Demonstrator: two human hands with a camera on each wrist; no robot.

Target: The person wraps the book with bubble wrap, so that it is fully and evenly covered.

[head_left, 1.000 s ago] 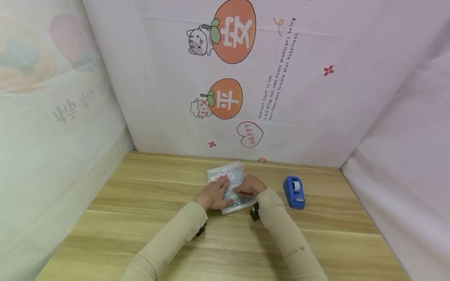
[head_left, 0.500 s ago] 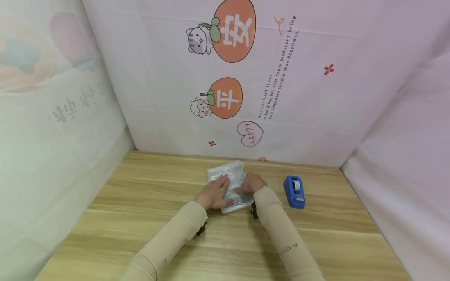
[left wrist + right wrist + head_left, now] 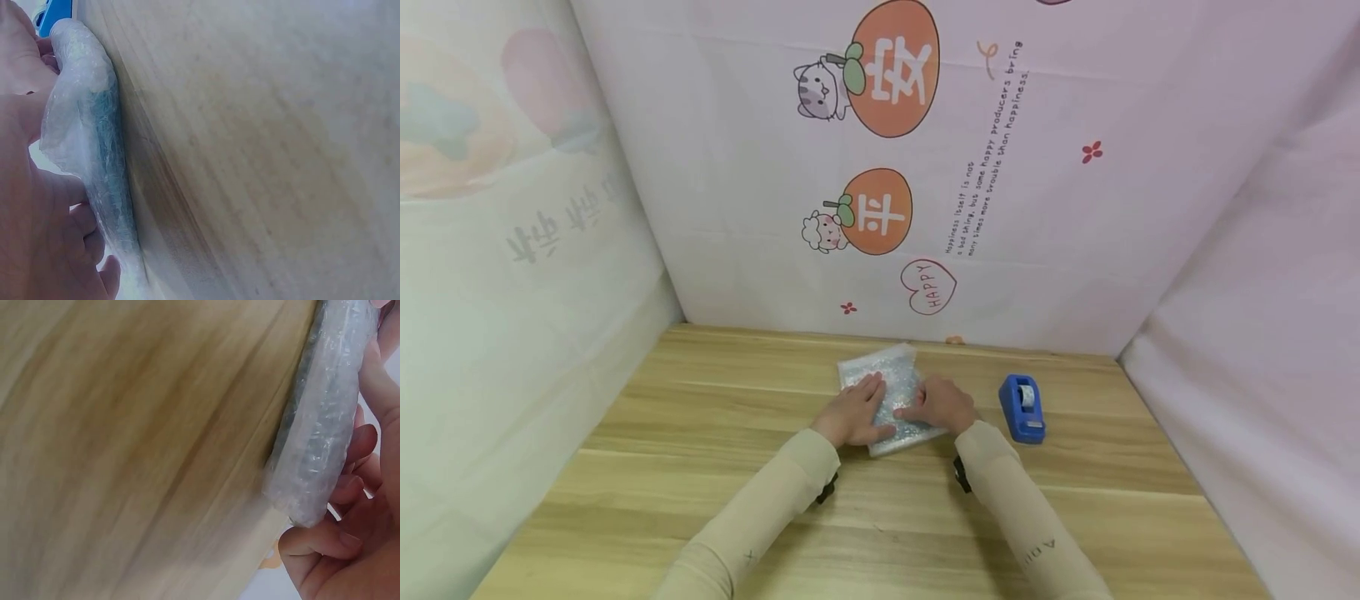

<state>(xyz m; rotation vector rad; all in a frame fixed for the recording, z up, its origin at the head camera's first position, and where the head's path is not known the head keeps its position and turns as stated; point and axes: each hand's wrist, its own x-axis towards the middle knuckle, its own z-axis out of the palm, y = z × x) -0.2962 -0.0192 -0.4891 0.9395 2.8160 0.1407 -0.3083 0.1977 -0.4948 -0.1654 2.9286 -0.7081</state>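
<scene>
A flat packet in clear bubble wrap (image 3: 887, 364), with something bluish-green showing through, lies on the wooden table (image 3: 715, 467). Over its left part my left hand (image 3: 852, 414) lies flat, with fingers spread and thumb towards the near edge. From the right, my right hand (image 3: 946, 405) reaches onto the wrap, its thumb straight against the top surface and its other fingers curled. In the right wrist view those curled fingers (image 3: 347, 487) are beside the wrapped end (image 3: 306, 481). The left wrist view has the packet's thick side (image 3: 103, 144) close along the table.
A blue tape dispenser (image 3: 1022, 408) with a roll of tape stands on the table to the right of the packet. Printed cloth (image 3: 1037, 208) hangs behind the table, and pale cloth walls (image 3: 1262, 333) flank both sides.
My right hand has shifted a little on the packet, its wrist swinging out to the right. My left hand keeps its place on the packet, and the head view has turned very slightly.
</scene>
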